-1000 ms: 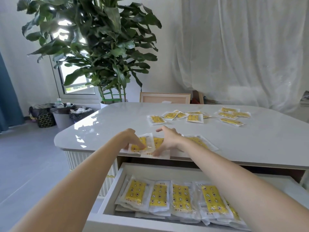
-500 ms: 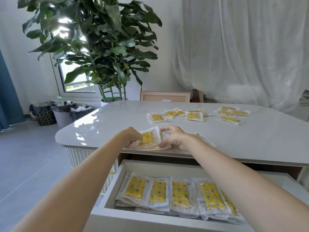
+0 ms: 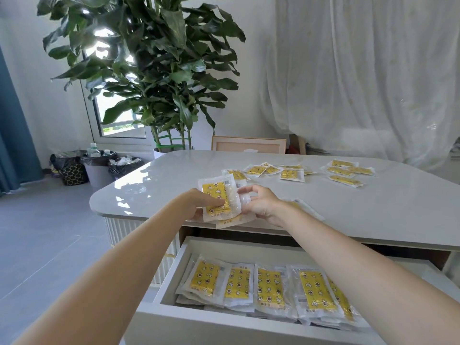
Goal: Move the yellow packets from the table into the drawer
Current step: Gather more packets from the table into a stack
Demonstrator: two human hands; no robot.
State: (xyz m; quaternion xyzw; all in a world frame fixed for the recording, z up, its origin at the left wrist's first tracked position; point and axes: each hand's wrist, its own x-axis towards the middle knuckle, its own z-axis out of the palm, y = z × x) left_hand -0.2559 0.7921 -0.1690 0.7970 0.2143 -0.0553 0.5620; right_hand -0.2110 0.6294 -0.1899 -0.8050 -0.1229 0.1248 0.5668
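At the near edge of the white bench (image 3: 373,207), the left grip (image 3: 199,204) holds a small stack of yellow packets (image 3: 215,192). Its thumb lies across the top one and its fingers are tucked under the stack. The right grip (image 3: 263,205) has curled fingers and pinches the clear right edge of the same stack. The stack is tipped up, just above the bench. A flat packet (image 3: 305,207) lies by the right wrist. Many loose packets (image 3: 291,174) lie far back on the bench, well apart from both hands. Below the bench, the white drawer (image 3: 224,324) is pulled open. A row of packets (image 3: 268,285) lies flat inside it. A big green plant (image 3: 149,70) stands behind the bench.
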